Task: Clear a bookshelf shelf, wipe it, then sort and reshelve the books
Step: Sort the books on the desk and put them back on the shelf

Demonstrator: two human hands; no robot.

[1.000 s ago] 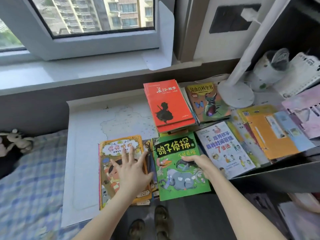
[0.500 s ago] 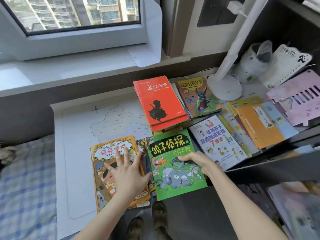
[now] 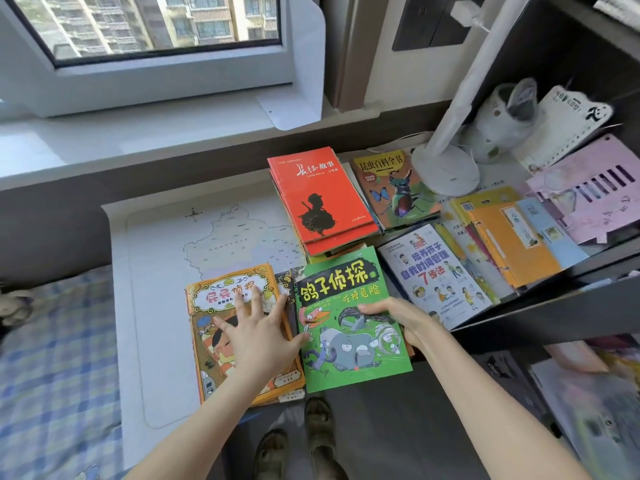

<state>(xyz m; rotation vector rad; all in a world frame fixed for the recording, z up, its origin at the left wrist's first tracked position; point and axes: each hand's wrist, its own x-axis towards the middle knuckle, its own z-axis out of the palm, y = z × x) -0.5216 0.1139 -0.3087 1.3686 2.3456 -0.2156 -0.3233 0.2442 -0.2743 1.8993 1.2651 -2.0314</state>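
On orange book (image 3: 207,355), left hand (image 3: 260,338) (flat); right hand (image 3: 403,318) grips green book (image 3: 349,355).

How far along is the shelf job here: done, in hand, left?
Done: books lie out in flat piles, like the red book and insect encyclopedia. In hand: sorting, left hand flat on the orange comic, right hand holding the green comic. Left: reshelving; wiping unverifiable.
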